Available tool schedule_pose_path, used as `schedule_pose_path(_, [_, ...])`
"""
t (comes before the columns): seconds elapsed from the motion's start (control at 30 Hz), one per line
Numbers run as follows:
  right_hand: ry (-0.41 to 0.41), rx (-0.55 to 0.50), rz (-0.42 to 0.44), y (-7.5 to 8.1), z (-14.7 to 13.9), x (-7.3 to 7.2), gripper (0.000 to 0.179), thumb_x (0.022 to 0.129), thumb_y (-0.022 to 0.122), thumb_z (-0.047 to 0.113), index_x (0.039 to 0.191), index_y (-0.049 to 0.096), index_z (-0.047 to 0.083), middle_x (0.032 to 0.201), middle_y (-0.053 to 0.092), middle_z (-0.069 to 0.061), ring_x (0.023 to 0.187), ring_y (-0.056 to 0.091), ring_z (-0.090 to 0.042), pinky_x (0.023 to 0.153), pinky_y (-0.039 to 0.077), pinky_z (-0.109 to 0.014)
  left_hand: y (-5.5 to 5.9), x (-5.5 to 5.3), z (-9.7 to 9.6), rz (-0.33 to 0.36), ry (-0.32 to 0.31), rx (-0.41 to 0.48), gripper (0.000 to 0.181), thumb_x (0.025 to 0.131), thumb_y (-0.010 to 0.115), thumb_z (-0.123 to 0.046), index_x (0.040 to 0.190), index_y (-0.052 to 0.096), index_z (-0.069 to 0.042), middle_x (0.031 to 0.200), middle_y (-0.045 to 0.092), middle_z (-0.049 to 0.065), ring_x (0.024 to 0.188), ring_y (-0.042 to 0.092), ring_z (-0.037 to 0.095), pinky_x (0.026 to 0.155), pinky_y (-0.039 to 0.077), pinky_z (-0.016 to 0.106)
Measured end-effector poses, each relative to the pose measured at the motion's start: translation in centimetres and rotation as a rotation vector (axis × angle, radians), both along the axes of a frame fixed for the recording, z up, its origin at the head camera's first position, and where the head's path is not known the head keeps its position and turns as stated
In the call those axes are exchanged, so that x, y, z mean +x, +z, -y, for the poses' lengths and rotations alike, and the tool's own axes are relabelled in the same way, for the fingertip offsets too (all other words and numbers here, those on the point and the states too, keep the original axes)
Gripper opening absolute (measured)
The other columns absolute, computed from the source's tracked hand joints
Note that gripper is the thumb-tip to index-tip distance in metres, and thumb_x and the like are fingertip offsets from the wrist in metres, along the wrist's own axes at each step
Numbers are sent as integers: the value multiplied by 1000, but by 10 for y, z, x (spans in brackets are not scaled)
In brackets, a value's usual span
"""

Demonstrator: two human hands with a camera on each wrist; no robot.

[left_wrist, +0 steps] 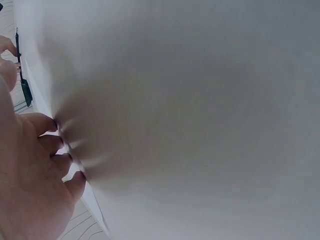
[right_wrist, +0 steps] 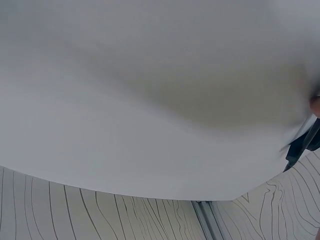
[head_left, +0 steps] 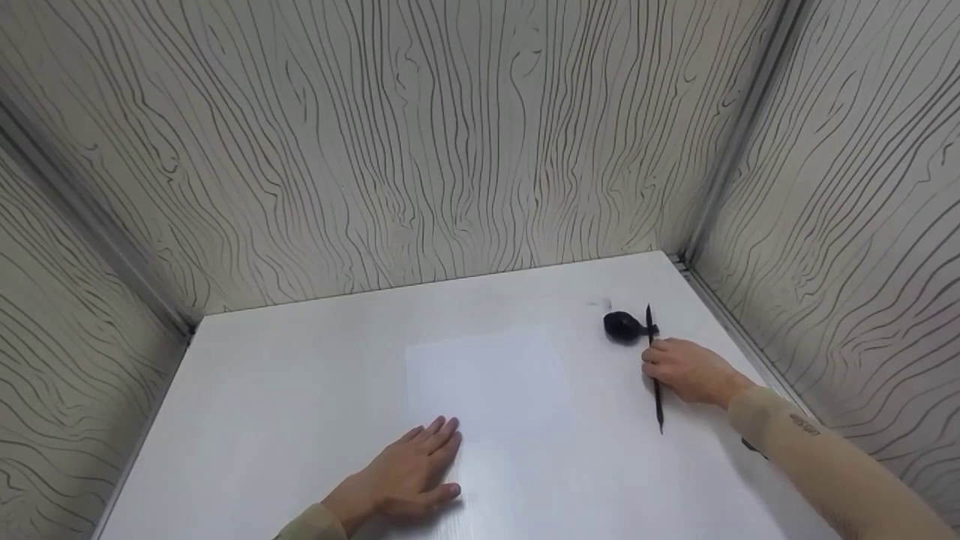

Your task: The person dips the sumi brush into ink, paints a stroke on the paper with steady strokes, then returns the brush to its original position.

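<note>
My right hand [head_left: 694, 371] pinches a slender black brush [head_left: 659, 409] between thumb and fingers at the right of the white table. The brush has a pointed dark tip at its far end and thins to a small loop at its near end. Beside it, touching or just under it, lies a rounded black object with a short neck [head_left: 622, 327]; its kind is unclear. My left hand [head_left: 409, 472] rests palm down, fingers extended, its fingertips at the near left corner of a white sheet of paper [head_left: 487, 382]. In the right wrist view the brush [right_wrist: 308, 141] shows at the right edge.
The white table [head_left: 262, 420] meets panels with a wood-grain line pattern [head_left: 420, 150] at the back and sides. Grey metal posts [head_left: 739, 135] stand at the corners. Faint dark smudges [head_left: 600, 304] mark the table behind the rounded black object.
</note>
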State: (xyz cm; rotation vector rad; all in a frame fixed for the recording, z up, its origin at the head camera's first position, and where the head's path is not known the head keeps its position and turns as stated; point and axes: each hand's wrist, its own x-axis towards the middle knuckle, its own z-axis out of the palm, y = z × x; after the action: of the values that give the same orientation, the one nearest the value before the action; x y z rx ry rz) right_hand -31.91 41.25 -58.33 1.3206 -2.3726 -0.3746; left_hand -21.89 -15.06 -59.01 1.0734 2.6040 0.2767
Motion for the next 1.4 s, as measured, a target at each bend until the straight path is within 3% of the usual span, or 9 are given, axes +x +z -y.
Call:
schedule_pose_path(0.27, [-13,35,-23,-5,2,-1,27,79,92,-1,92,72,13,102,76,-2,98,72,-24,91,67,-40,-2,0,0,6,12,-5,94,110,33,-77,180,28,-15,190,22,3,178,24,31,142,30,57])
schedule_pose_path(0.6, [79,17,-82,-4,4,-7,22,80,86,3,87,70,15,94,72,0,92,69,-22,83,65,-36,-1,0,0,9,0,22,91,112,33,-71,179,29,-9,190,23,9,177,25,36,141,31,61])
schedule_pose_path(0.97, [120,21,-164,-2,8,-12,27,73,83,-1,91,69,13,97,74,-1,92,71,-21,84,64,-34,-1,-1,-1,36,21,20,96,108,38,-78,179,28,-14,190,21,5,178,22,33,142,28,60])
schedule_pose_path(1.33, [126,-1,-266,11,11,-12,20,86,66,-3,104,71,5,108,80,-9,100,77,-24,90,67,-37,-5,-3,0,25,11,21,96,109,38,-77,179,28,-13,190,20,7,178,22,35,142,29,60])
schedule_pose_path(1.4, [137,-41,-289,14,14,-13,17,99,57,-7,103,70,5,106,80,-9,98,77,-24,89,67,-36,-5,-3,1,23,8,30,95,109,38,-77,179,29,-13,190,21,8,177,23,36,141,29,61])
